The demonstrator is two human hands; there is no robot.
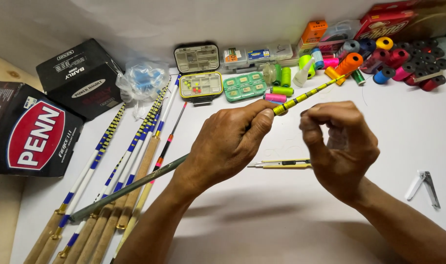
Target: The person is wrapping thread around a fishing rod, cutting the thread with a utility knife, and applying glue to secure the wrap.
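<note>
Head view: left hand [223, 146] clamps the rod [301, 98]; right hand [337, 144] pinches shut, on what I cannot tell. The thin far tip could snap if bent.

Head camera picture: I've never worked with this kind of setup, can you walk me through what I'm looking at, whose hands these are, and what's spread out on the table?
There is no machine here. One camera, worn on a person's head, looks down at their own two bare hands over a white table.

The left hand grips a thin fishing rod, dark green near the wrist and banded yellow and black toward the tip. The right hand is pinched beside the rod, fingers curled; whether it holds a thread is too fine to tell.

On the left lie more rods with cork handles and two black reel boxes. Along the back stand small tackle boxes and many coloured thread spools. Between the hands lies a yellow pen-like tool, and at the right a nail clipper.
</note>
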